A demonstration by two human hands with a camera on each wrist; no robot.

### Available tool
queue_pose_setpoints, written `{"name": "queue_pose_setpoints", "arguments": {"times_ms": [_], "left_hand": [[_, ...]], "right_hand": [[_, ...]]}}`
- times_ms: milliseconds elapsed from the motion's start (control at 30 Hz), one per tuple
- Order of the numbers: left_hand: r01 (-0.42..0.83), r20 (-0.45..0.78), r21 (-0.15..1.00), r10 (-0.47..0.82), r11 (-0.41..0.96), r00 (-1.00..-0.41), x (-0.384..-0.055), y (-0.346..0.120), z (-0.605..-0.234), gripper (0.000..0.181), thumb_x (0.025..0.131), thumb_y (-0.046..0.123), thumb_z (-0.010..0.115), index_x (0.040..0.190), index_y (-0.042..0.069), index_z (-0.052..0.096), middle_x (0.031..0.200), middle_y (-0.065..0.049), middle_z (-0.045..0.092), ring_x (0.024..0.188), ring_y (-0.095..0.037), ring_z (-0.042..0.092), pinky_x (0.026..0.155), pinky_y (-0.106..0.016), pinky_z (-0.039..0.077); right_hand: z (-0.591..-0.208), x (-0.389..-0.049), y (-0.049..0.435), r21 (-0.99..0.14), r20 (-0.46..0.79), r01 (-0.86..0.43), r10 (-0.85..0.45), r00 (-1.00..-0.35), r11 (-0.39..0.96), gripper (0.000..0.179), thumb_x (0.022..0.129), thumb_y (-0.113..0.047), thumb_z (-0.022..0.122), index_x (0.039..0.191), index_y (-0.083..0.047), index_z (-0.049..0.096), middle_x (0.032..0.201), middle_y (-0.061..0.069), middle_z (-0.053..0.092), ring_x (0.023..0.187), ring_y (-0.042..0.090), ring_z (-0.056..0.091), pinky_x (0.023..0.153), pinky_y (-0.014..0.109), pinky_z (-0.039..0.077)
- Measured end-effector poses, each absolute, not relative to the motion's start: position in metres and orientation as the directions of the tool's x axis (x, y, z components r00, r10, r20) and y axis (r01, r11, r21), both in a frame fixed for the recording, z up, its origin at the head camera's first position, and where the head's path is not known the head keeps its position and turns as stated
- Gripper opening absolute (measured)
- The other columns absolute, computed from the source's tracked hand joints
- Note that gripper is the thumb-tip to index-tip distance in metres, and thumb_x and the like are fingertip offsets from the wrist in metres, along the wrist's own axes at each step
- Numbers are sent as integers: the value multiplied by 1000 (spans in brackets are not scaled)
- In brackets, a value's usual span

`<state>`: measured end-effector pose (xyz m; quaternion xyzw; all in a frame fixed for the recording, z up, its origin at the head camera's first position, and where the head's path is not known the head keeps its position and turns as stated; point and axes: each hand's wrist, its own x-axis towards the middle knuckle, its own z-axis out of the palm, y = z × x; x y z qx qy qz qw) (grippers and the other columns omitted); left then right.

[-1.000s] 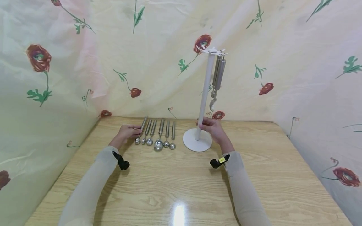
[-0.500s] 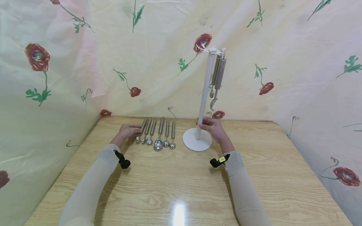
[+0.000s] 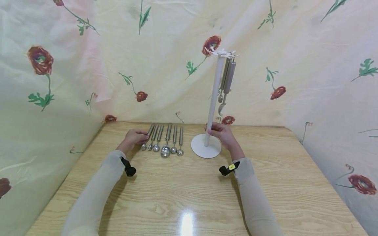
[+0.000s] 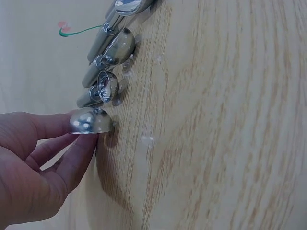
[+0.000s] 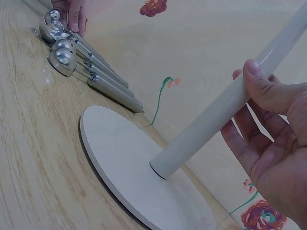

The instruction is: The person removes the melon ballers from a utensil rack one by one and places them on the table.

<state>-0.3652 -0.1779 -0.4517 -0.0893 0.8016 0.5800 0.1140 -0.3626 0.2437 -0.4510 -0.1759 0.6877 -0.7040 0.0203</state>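
Note:
In the head view, several steel melon ballers lie in a row left of a white stand (image 3: 213, 98). My left hand (image 3: 133, 137) pinches the leftmost melon baller (image 3: 143, 147) between thumb and fingers. Its round bowl (image 4: 91, 122) shows just past my fingertips in the left wrist view, while the handle is mostly hidden there. My right hand (image 3: 223, 135) holds the stand's pole low down, above the round base (image 5: 120, 163), with the thumb on the near side. Two steel-handled utensils (image 3: 229, 78) hang from the stand's right-hand hooks.
The largest scoop (image 3: 165, 150) lies mid-row, with two smaller ballers between it and the stand. Hook arms (image 3: 222, 52) fan out at the top of the pole. A floral cloth (image 3: 165, 65) rises behind the wooden table (image 3: 189, 190).
The handle end of the leftmost baller has dropped slightly, and my left hand has shifted a little to the right. The hanging utensils sway slightly. My right hand stays on the pole.

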Motion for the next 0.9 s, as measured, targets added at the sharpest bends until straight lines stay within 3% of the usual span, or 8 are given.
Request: {"name": "queue_pose_setpoints", "arguments": {"times_ms": [267,633,733,900], "left_hand": [[-262,-277,894,-11,365,-961,-368,-179,-453,40,97,8,68,135,-4,61,122,-18,71,80,-6,66,77,-21,62],[-273,-295,902,15,335,-955,-366,-181,-452,40,99,3,63,137,-7,58,106,-10,70,78,-9,64,69,-18,61],[-272,-294,905,19,327,-956,-365,-181,-453,40,99,3,63,137,-8,58,106,-10,71,78,-9,64,70,-18,61],[-272,-295,905,21,326,-955,-365,-182,-454,40,99,5,63,137,-8,58,108,-11,71,79,-9,65,72,-19,62]], "right_hand": [[-452,-362,245,-972,233,-226,-271,-934,-57,25,95,0,68,114,-14,76,120,24,71,105,17,72,93,25,60],[-452,-363,245,-974,226,-216,-269,-936,-66,30,96,3,65,107,-23,76,102,-8,77,102,12,72,92,23,60],[-452,-363,244,-975,220,-209,-261,-940,-69,31,96,3,66,106,-25,77,104,-3,77,102,13,72,92,24,60],[-453,-362,245,-973,230,-217,-270,-935,-78,25,95,0,69,112,-17,77,116,18,74,103,15,72,92,24,60]]}}
